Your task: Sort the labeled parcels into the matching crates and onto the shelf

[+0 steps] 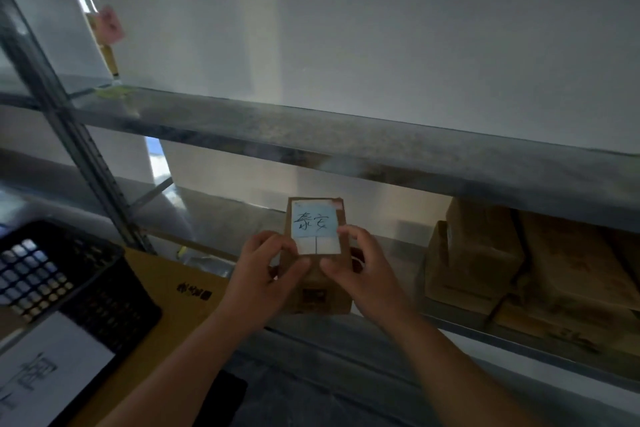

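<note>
Both hands held one brown parcel (313, 282) dead centre, at the lower shelf (450, 326) edge. Left hand (265, 276) and right hand (360, 270) had fingers curled round its sides, thumbs on top. Pale blue label (314, 222) carried handwritten Chinese, looked like 泰安, blurry. Black crate (86, 274) at 8 o'clock, white sheet (48, 360) with a cut-off character. Stacked boxes (519, 267) at 3 o'clock, markings illegible.

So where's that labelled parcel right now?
The parcel is low in the middle of the head view, held by both hands, left hand and right hand, before the lower shelf, left of stacked boxes.
</note>
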A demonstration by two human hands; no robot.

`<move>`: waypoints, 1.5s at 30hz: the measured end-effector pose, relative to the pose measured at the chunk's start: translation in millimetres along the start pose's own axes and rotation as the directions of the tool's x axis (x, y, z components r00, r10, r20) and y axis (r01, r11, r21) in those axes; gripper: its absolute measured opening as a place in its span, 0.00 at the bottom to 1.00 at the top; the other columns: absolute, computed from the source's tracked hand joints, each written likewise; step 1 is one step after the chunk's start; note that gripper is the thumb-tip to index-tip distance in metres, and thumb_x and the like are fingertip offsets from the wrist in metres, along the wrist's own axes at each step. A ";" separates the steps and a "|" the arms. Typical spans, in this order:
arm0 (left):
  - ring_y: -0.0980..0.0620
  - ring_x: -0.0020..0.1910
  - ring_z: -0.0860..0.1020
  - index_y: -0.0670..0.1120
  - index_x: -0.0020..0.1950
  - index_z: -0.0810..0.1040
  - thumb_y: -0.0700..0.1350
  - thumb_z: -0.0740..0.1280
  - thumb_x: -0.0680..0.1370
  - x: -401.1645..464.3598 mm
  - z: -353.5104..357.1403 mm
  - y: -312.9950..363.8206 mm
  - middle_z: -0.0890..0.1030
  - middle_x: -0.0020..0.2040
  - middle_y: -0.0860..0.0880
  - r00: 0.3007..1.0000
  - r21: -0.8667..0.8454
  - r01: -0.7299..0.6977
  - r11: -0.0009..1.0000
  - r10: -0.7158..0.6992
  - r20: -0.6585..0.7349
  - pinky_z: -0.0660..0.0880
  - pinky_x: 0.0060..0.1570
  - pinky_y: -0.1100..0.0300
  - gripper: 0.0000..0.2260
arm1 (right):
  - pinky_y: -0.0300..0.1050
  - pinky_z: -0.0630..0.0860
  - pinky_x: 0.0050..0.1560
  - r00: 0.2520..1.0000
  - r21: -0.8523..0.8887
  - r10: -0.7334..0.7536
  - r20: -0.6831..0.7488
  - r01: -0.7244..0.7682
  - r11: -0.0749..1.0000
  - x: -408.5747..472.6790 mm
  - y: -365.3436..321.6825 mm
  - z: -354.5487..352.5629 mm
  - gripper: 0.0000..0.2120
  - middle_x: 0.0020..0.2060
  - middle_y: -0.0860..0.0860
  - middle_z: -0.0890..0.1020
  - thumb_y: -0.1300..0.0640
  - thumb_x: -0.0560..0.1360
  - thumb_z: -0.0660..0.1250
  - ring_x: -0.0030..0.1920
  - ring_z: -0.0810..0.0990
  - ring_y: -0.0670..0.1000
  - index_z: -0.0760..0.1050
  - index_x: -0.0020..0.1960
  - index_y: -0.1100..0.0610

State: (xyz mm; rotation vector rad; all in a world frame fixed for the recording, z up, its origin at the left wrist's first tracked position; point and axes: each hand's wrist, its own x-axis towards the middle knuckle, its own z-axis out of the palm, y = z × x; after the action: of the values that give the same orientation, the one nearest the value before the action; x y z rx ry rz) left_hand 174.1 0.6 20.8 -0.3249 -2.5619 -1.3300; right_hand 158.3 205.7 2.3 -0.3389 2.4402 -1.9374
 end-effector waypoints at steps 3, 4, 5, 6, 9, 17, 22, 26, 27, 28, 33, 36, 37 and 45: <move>0.55 0.64 0.74 0.55 0.64 0.75 0.54 0.70 0.74 -13.8 -10.3 -3.5 0.72 0.65 0.55 1.000 -0.149 0.019 0.989 -0.015 0.027 0.82 0.50 0.62 0.19 | 0.40 0.81 0.58 0.995 -0.007 0.013 0.099 -0.013 1.000 -3.6 -3.9 13.8 0.34 0.71 0.35 0.67 0.42 0.74 0.74 0.67 0.73 0.41 0.60 0.73 0.28; 0.57 0.64 0.75 0.57 0.67 0.74 0.56 0.71 0.73 -18.6 -15.2 -5.5 0.72 0.65 0.58 0.999 -0.179 0.032 0.983 -0.025 0.041 0.82 0.50 0.61 0.23 | 0.36 0.81 0.55 0.991 -0.005 0.017 0.136 -0.016 1.000 -5.3 -5.4 19.8 0.36 0.69 0.30 0.67 0.44 0.75 0.74 0.66 0.73 0.38 0.58 0.72 0.24; 0.60 0.64 0.75 0.60 0.70 0.72 0.57 0.71 0.72 -23.4 -20.3 -7.8 0.72 0.65 0.62 0.998 -0.184 0.038 0.982 -0.030 0.051 0.82 0.51 0.62 0.26 | 0.34 0.80 0.54 0.986 0.004 0.018 0.168 -0.019 1.000 -6.4 -7.1 26.7 0.38 0.66 0.26 0.65 0.47 0.75 0.75 0.64 0.72 0.35 0.56 0.70 0.20; 0.64 0.64 0.74 0.64 0.70 0.70 0.57 0.71 0.72 -28.4 -25.0 -11.4 0.71 0.64 0.67 0.998 -0.179 0.040 0.983 -0.030 0.058 0.81 0.51 0.64 0.27 | 0.35 0.81 0.54 0.981 0.023 0.017 0.192 -0.022 0.999 -7.5 -9.0 33.9 0.40 0.65 0.23 0.63 0.49 0.76 0.75 0.64 0.71 0.34 0.54 0.69 0.17; 0.72 0.64 0.71 0.76 0.67 0.66 0.50 0.74 0.73 -44.4 -39.1 -24.9 0.70 0.63 0.76 0.998 -0.176 0.046 0.983 -0.038 0.046 0.77 0.51 0.71 0.31 | 0.43 0.84 0.54 0.971 0.060 -0.010 0.237 -0.004 0.998 -6.8 -13.4 58.1 0.46 0.69 0.30 0.64 0.60 0.76 0.74 0.67 0.73 0.41 0.53 0.72 0.19; 0.66 0.64 0.73 0.66 0.76 0.65 0.47 0.74 0.76 -92.6 -127.6 -63.5 0.67 0.68 0.71 0.990 -0.187 0.105 0.977 -0.119 -0.068 0.79 0.55 0.65 0.32 | 0.52 0.79 0.67 0.921 0.037 -0.102 0.375 0.095 0.995 -7.7 -40.7 152.9 0.45 0.82 0.38 0.54 0.55 0.78 0.75 0.78 0.66 0.46 0.51 0.80 0.26; 0.69 0.64 0.70 0.69 0.76 0.61 0.54 0.70 0.78 -139.0 -214.3 -87.9 0.63 0.69 0.69 0.976 -0.108 0.143 0.984 -0.158 -0.147 0.78 0.49 0.70 0.30 | 0.52 0.81 0.65 0.854 0.015 -0.146 0.500 0.160 0.987 -3.6 -71.6 244.0 0.44 0.81 0.34 0.55 0.38 0.72 0.74 0.78 0.66 0.46 0.49 0.78 0.22; 0.61 0.65 0.72 0.67 0.75 0.64 0.61 0.70 0.73 -186.3 -287.7 -109.2 0.67 0.70 0.64 0.935 -0.104 0.193 0.976 -0.215 -0.282 0.79 0.51 0.68 0.31 | 0.62 0.79 0.66 0.767 -0.031 -0.212 0.606 0.289 0.957 -3.9 -100.9 330.1 0.45 0.82 0.34 0.52 0.30 0.73 0.70 0.79 0.65 0.49 0.43 0.78 0.22; 0.61 0.65 0.73 0.66 0.76 0.65 0.62 0.69 0.73 -199.1 -305.5 -114.2 0.67 0.70 0.64 0.920 -0.074 0.215 0.974 -0.228 -0.320 0.79 0.50 0.68 0.32 | 0.61 0.79 0.66 0.740 -0.024 -0.231 0.632 0.316 0.948 -5.2 -109.0 352.5 0.44 0.82 0.34 0.53 0.29 0.73 0.69 0.78 0.66 0.49 0.43 0.78 0.22; 0.62 0.65 0.73 0.66 0.76 0.64 0.62 0.69 0.73 -212.6 -323.3 -118.8 0.67 0.70 0.64 0.906 -0.043 0.236 0.971 -0.235 -0.353 0.79 0.51 0.68 0.32 | 0.58 0.79 0.67 0.710 0.005 -0.244 0.661 0.322 0.947 -7.3 -117.6 375.4 0.44 0.81 0.34 0.54 0.29 0.73 0.69 0.78 0.67 0.48 0.43 0.77 0.21; 0.69 0.64 0.72 0.67 0.75 0.66 0.56 0.73 0.75 -279.2 -404.8 -136.8 0.67 0.67 0.73 0.822 -0.003 0.313 0.950 -0.273 -0.500 0.74 0.55 0.73 0.30 | 0.50 0.77 0.70 0.547 0.156 -0.321 0.773 0.326 0.933 -24.3 -162.5 480.7 0.39 0.81 0.39 0.56 0.32 0.74 0.71 0.77 0.67 0.46 0.48 0.73 0.17; 0.64 0.63 0.76 0.67 0.74 0.68 0.54 0.74 0.75 -316.4 -442.3 -144.4 0.71 0.68 0.65 0.744 -0.040 0.378 0.925 -0.329 -0.582 0.76 0.58 0.69 0.30 | 0.54 0.73 0.74 0.457 0.207 -0.346 0.820 0.327 0.922 -37.3 -185.8 536.1 0.38 0.82 0.43 0.58 0.39 0.78 0.72 0.77 0.68 0.47 0.49 0.73 0.19; 0.64 0.61 0.77 0.68 0.73 0.68 0.53 0.74 0.75 -328.3 -452.8 -146.1 0.72 0.68 0.64 0.719 -0.048 0.393 0.918 -0.340 -0.606 0.77 0.56 0.69 0.29 | 0.55 0.73 0.74 0.431 0.217 -0.350 0.832 0.328 0.919 -41.9 -192.5 553.3 0.38 0.82 0.44 0.59 0.42 0.79 0.72 0.77 0.68 0.47 0.49 0.74 0.20; 0.75 0.55 0.75 0.71 0.72 0.67 0.54 0.73 0.76 -403.7 -491.1 -167.0 0.71 0.61 0.71 0.508 -0.133 0.542 0.829 -0.450 -0.735 0.75 0.47 0.75 0.28 | 0.53 0.74 0.73 0.242 0.234 -0.293 0.925 0.245 0.941 -73.3 -207.7 665.0 0.41 0.80 0.46 0.62 0.50 0.79 0.74 0.73 0.72 0.50 0.52 0.81 0.30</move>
State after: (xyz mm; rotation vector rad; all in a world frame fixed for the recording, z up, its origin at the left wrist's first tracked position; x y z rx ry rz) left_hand 558.1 -532.4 42.3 0.9023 -2.0071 -1.1043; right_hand 356.7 -465.3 36.3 -1.5044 1.4953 -1.1329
